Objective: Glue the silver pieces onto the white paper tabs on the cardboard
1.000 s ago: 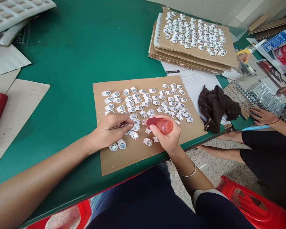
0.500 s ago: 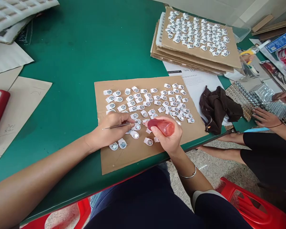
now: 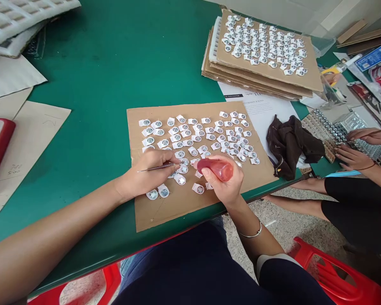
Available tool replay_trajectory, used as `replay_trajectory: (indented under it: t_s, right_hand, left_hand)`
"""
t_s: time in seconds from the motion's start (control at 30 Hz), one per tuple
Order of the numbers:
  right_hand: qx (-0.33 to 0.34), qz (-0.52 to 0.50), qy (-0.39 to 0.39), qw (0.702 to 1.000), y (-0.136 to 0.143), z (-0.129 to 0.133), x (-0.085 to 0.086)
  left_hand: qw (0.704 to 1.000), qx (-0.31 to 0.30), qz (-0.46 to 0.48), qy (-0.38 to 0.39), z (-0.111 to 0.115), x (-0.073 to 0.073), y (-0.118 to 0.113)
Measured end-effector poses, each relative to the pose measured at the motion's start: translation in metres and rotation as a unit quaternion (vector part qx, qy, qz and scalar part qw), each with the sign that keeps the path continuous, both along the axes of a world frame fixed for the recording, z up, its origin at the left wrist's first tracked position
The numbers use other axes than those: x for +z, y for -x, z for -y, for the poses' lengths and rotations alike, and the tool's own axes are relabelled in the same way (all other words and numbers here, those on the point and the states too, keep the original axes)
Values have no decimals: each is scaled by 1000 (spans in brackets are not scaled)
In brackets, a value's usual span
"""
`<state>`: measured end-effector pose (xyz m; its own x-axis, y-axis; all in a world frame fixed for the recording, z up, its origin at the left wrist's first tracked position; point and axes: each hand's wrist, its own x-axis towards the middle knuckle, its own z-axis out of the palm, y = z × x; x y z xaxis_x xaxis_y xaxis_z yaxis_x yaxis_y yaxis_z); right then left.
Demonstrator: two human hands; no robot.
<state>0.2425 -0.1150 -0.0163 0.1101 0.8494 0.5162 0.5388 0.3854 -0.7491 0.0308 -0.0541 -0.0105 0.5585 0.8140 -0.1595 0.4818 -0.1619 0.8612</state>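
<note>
My left hand (image 3: 150,169) is closed around thin metal tweezers (image 3: 158,167), whose tip points right, close to a small round piece on a white tab. In my right hand (image 3: 227,180) is a red squeeze bottle (image 3: 214,168), tilted with its nozzle toward the tweezers' tip. Both hands are over a brown cardboard sheet (image 3: 165,215). Rows of small round pieces on white tabs, such as one ring-shaped piece (image 3: 180,179), cover much of the sheet. My hands hide some of them, and the exact contact at the nozzle is too small to make out.
A stack of cardboard sheets (image 3: 257,84) bearing more such pieces stands at the back right. Beside it lie a printed paper (image 3: 257,106) and a dark brown cloth (image 3: 288,142). At right, a co-worker's hands (image 3: 357,159) work over silvery beads. A red-framed object (image 3: 3,144) sits at left.
My hands, the tweezers and the bottle hold nearly the same position. At right, the co-worker's upper hand has moved left over the beads, with a thin stick now showing in it.
</note>
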Motion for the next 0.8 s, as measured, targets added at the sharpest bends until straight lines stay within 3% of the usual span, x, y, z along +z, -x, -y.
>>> replay_trajectory:
  t_s: [0.8]
  right_hand:
    - [2, -5, 12, 1000, 1, 1, 1]
  left_hand:
    - [1000, 9, 2, 4, 0, -3, 0]
